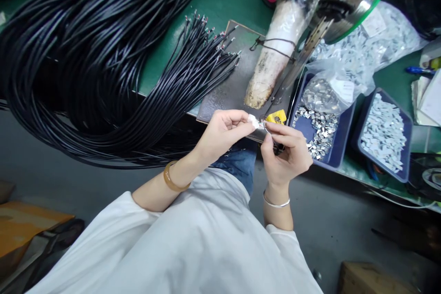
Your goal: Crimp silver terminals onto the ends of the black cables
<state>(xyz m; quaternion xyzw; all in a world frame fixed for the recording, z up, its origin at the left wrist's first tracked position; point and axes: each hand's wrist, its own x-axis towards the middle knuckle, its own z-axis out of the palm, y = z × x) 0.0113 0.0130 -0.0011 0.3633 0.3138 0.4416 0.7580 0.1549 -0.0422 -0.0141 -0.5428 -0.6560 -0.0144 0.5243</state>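
Note:
My left hand (pixel 231 127) is closed, thumb and forefinger pinching a small white piece (pixel 254 121) at the bench's front edge. My right hand (pixel 285 149) is curled just to the right, its fingertips meeting the white piece at a tiny shiny metal bit (pixel 262 124). A thin silvery strand shows by the right thumb; exactly what these fingers grip is too small to make out. Right behind the fingertips is a yellow object (pixel 276 117) with dark marks. Black cables (pixel 193 69) with stripped, red and white tipped ends lie to the left on a dark board (pixel 220 96).
A wrapped, pale-tipped bar (pixel 272 62) slants down over the board. Blue trays of metal clips (pixel 322 135) and pale small pieces (pixel 384 133) stand at right, before plastic bags (pixel 372 46) of parts. A cable bundle (pixel 79 46) hangs over the green bench's left edge.

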